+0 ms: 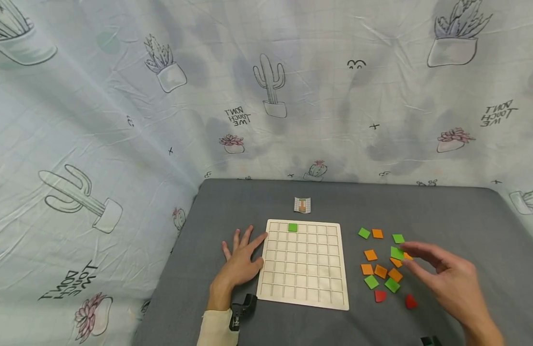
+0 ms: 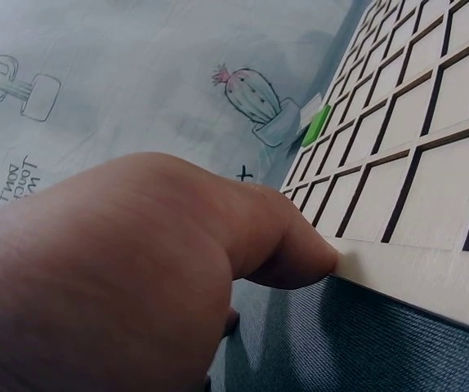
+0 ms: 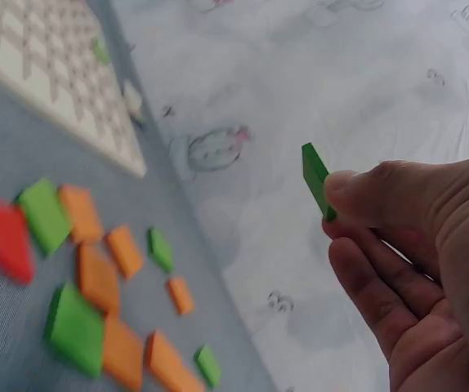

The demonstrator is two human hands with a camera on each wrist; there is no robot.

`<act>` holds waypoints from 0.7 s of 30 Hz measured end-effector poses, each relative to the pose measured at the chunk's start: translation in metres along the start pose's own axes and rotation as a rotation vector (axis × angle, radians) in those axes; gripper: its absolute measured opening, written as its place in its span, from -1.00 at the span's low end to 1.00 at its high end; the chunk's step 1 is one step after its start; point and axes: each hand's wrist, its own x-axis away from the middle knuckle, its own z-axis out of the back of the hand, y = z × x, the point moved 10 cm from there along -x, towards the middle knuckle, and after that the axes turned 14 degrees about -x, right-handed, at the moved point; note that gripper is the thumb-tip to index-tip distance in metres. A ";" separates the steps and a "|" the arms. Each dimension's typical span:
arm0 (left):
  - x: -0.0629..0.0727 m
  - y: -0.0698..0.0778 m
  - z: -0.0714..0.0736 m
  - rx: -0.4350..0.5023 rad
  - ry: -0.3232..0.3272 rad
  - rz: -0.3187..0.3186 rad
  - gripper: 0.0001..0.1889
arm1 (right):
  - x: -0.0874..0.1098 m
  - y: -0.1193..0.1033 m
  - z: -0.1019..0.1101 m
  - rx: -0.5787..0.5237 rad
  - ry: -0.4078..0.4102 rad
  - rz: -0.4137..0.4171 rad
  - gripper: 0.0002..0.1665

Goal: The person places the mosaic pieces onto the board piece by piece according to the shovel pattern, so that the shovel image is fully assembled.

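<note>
A pale wooden grid board (image 1: 302, 303) lies on the grey table, with one green square tile (image 1: 292, 227) in a cell of its far row. My left hand (image 1: 239, 263) rests at the board's left edge with fingers spread; in the left wrist view the thumb (image 2: 300, 253) touches the rim. To the right, my right hand (image 1: 452, 278) pinches another green square tile (image 3: 314, 181) between thumb and fingertips, held up off the table. Below and around it lie loose orange tiles (image 1: 370, 255), green tiles (image 1: 392, 285) and red pieces (image 1: 380, 296) with a curved side.
A small card (image 1: 303, 205) with a printed grid and an orange figure lies behind the board. A patterned curtain (image 1: 318, 96) rises along the table's back and left sides. A black strap device (image 1: 242, 310) sits on the left wrist.
</note>
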 end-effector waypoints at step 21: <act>-0.002 -0.002 -0.002 -0.015 0.002 -0.010 -0.26 | -0.058 -0.032 -0.060 -0.128 -0.077 0.072 -0.51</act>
